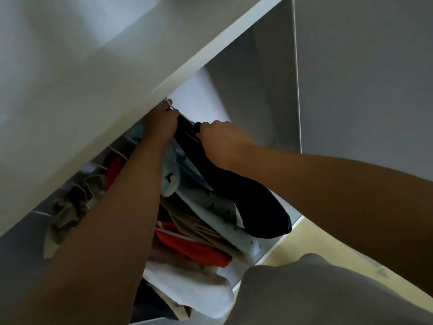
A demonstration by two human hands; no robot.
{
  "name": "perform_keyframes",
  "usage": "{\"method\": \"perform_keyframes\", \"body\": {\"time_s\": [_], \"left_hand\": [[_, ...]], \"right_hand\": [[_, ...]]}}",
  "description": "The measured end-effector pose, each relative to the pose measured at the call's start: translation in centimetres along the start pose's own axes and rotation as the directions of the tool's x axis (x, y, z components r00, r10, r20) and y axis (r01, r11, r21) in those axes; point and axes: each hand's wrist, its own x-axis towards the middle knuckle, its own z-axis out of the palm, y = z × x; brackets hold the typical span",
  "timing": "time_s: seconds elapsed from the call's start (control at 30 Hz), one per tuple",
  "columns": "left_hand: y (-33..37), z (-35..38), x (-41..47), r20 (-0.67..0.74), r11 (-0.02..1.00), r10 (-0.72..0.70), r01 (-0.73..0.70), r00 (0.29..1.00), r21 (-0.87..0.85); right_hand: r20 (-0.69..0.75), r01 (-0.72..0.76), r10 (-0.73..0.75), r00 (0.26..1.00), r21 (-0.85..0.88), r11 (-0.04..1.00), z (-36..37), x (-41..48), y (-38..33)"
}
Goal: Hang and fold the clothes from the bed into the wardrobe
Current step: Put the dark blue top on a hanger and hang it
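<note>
Both my arms reach up into the white wardrobe [269, 90]. My left hand [161, 120] is raised under the shelf edge, its fingers curled round the white hook of a hanger at the rail. My right hand [220, 139] grips the top of a dark navy garment [253, 202], which hangs down to the right. To its left hang a light blue printed garment [210, 212], a red one [189, 245], a beige one [201, 231] and an olive one [70, 207]. The rail itself is hidden by the shelf.
A white shelf board [117, 102] runs diagonally overhead. The wardrobe's right side panel [297, 78] stands beside the hanging space. White folded cloth [187, 294] lies at the bottom. Yellowish floor [316, 240] shows at the lower right, and my grey clothing [316, 294] fills the corner.
</note>
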Motion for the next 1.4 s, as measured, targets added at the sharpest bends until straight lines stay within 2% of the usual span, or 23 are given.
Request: {"method": "perform_keyframes", "body": {"time_s": [0.17, 0.3, 0.4, 0.53, 0.6, 0.7, 0.77, 0.83, 0.9, 0.93, 1.0, 1.07, 1.13, 1.2, 1.3, 1.4], "left_hand": [[-2.4, -0.6, 2.3, 0.018, 0.998, -0.059, 0.06, 0.998, -0.008], [-4.9, -1.0, 3.5, 0.051, 0.996, -0.013, 0.008, 0.999, 0.092], [-7.5, -0.1, 2.7, 0.063, 0.995, 0.034, -0.039, 0.997, 0.089], [-9.2, 0.8, 2.3, 0.011, 0.992, 0.07, -0.071, 0.997, 0.104], [-9.3, 1.0, 2.5, -0.003, 0.983, 0.051, -0.049, 0.999, 0.177], [-9.1, 1.6, 1.2, -0.179, 0.974, 0.031, 0.011, 0.983, 0.227], [-8.2, 2.9, -1.0, -0.249, 0.981, 0.118, -0.073, 0.961, 0.182], [-7.2, 4.8, -3.7, -0.184, 0.974, 0.217, -0.198, 0.959, 0.113], [-6.1, 6.6, -6.0, -0.114, 0.969, 0.246, -0.243, 0.963, 0.038], [-5.4, 7.2, -6.9, -0.118, 0.969, 0.244, -0.238, 0.963, 0.063], [-3.8, 8.4, -8.3, -0.161, 0.936, 0.3, -0.257, 0.94, 0.241], [-1.6, 9.2, -10.0, -0.174, 0.877, 0.434, -0.37, 0.884, 0.308], [0.3, 10.5, -12.4, -0.076, 0.799, 0.589, -0.566, 0.804, 0.2], [1.6, 12.3, -15.5, 0.092, 0.731, 0.681, -0.682, 0.726, -0.031], [3.7, 15.1, -21.0, 0.37, 0.752, 0.66, -0.573, 0.654, -0.326], [5.9, 17.1, -27.0, 0.544, 0.761, 0.649, -0.461, 0.531, -0.457]], "right_hand": [[-0.01, 0.013, -0.013, 1.0, 0.002, 1.0, 1.6, 3.0, -1.4], [0.034, 0.033, -0.033, 0.999, -0.01, 0.999, 3.0, 4.3, -2.0], [0.101, 0.001, 0.0, 0.995, -0.012, 1.0, 5.0, 4.1, -1.3], [0.137, -0.067, 0.061, 0.989, 0.04, 0.997, 6.6, 3.9, -1.1], [0.164, -0.094, 0.081, 0.983, 0.074, 0.993, 6.5, 3.9, -1.2], [0.175, -0.179, 0.153, 0.973, 0.142, 0.973, 6.2, 3.3, -0.7], [0.112, -0.211, 0.192, 0.975, 0.194, 0.958, 5.7, 2.0, 0.0], [-0.032, -0.245, 0.266, 0.964, 0.289, 0.925, 4.9, -0.3, 1.2], [-0.131, -0.337, 0.417, 0.9, 0.399, 0.853, 4.0, -3.2, 2.8], [-0.159, -0.383, 0.49, 0.857, 0.438, 0.813, 3.5, -4.9, 3.6], [-0.194, -0.463, 0.606, 0.771, 0.483, 0.743, 2.6, -8.8, 5.2], [-0.21, -0.531, 0.696, 0.686, 0.509, 0.677, 1.8, -13.0, 6.4], [-0.235, -0.579, 0.757, 0.609, 0.521, 0.628, 0.9, -17.2, 7.0], [-0.258, -0.623, 0.818, 0.515, 0.543, 0.563, -0.1, -21.3, 7.1], [-0.288, -0.67, 0.883, 0.37, 0.576, 0.469, -1.7, -26.7, 6.6], [-0.329, -0.686, 0.917, 0.226, 0.615, 0.389, -3.0, -31.8, 5.7]]}}
